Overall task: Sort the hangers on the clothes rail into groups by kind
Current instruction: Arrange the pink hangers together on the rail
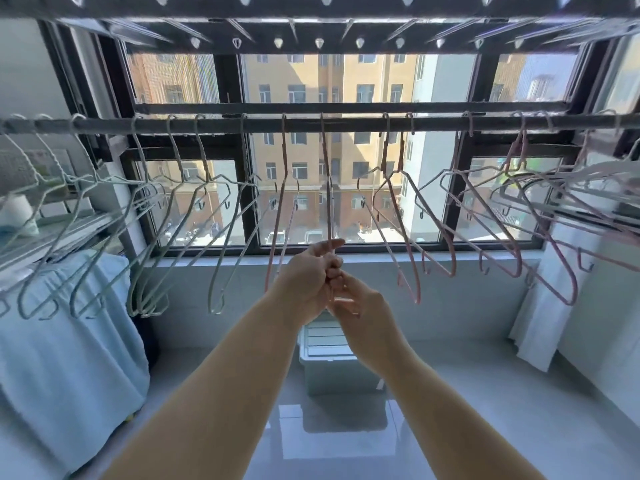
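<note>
Clerk: Item: pink hanger (329, 209), thin coated wire, hung edge-on from the clothes rail (346, 123) straight above the hands. Status?

Checker: Held. Left hand (310, 277) curled round its lower end. Right hand (360, 306), just beneath, grips the same frame.

Clerk: Handling?

Checker: Judged light, springy, slick-coated, and apt to snag neighbours. Best taken at the neck under the hook to lift off.

Clerk: Other stock?

Checker: Pale green hangers (135, 303) left of the hands; further pink hangers (415, 289) chiefly right.
</note>
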